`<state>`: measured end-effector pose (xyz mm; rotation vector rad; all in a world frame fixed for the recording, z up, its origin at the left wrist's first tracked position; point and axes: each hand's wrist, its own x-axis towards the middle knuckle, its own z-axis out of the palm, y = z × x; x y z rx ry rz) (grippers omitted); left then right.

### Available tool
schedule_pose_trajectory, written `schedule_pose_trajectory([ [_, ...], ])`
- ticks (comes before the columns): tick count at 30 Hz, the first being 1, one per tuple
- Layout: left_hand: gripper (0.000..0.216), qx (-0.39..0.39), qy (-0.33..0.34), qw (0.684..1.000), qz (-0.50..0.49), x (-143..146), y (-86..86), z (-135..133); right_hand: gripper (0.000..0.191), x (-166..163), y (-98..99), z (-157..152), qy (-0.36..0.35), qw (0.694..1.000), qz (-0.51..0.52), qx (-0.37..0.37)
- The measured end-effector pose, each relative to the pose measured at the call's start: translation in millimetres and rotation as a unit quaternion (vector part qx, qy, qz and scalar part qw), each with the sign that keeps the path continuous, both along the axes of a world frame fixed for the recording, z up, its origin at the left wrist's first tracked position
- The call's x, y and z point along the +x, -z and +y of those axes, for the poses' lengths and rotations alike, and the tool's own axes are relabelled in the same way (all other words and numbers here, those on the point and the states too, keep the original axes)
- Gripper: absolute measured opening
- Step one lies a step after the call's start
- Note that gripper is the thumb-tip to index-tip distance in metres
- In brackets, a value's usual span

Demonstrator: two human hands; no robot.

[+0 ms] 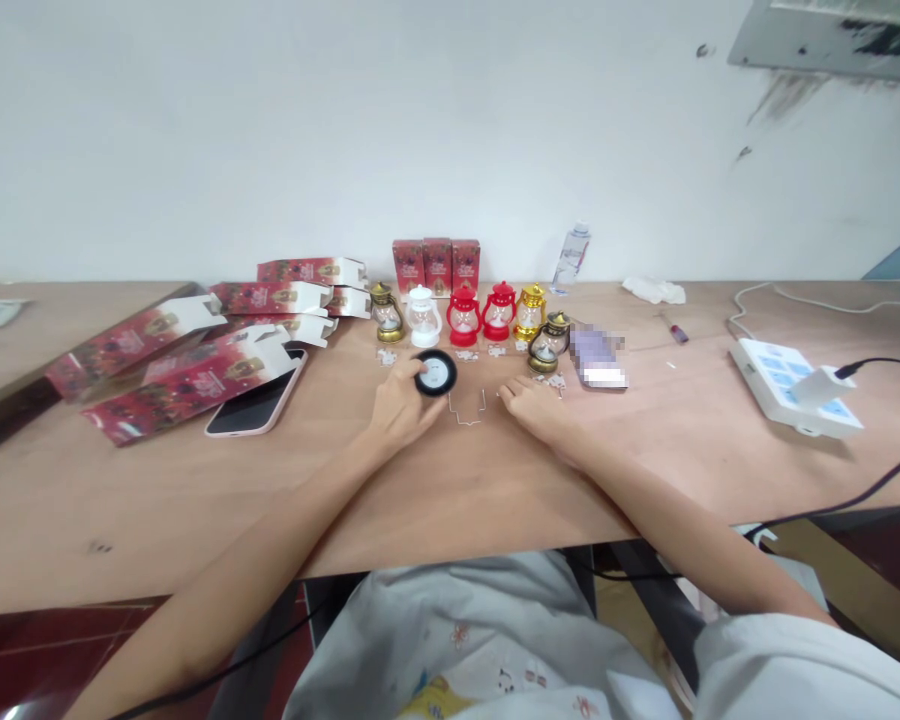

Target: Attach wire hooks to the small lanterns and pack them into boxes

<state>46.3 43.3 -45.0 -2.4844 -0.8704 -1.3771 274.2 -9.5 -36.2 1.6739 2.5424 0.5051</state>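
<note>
My left hand (405,405) is closed around a black round piece with a white disc (436,372), its flat face turned up. My right hand (531,405) rests on the wood to the right, fingers curled together; whatever is in them is hidden. Between the hands lie thin bent wires (467,422). Small lanterns stand in a row behind: a bronze one (387,318), a white one (423,320), two red ones (464,318), a gold one (530,314) and another bronze lantern (547,345), nearest my right hand. Small white pieces (466,355) lie in front of the row.
Open red cartons (187,385) lie at left, partly over a phone (259,400). Three upright red boxes (437,266) and a bottle (571,258) stand by the wall. At right are another phone (598,355), crumpled tissue (654,290) and a white power strip (791,390) with cables.
</note>
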Motion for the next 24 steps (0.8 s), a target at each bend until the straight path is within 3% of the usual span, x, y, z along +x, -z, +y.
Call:
schedule_pose_trajectory([
  [6,0.038,0.019,-0.008,1.000,0.016,1.2,-1.1,-1.0,0.022,4.2,-2.1,2.6,0.001,1.000,0.018,-0.024],
  [11,0.042,-0.016,-0.037,0.999,0.011,1.5,5.5,2.3,0.027,6.8,0.2,4.8,-0.004,0.998,0.052,-0.019],
  [17,0.041,0.023,-0.026,0.999,0.029,0.0,3.1,0.3,0.023,6.6,6.4,8.7,-0.005,0.998,0.059,0.000],
  [24,0.052,-0.013,-0.030,0.997,0.075,-1.1,-1.2,-1.9,0.013,8.4,10.6,13.2,0.044,0.971,0.236,0.013],
])
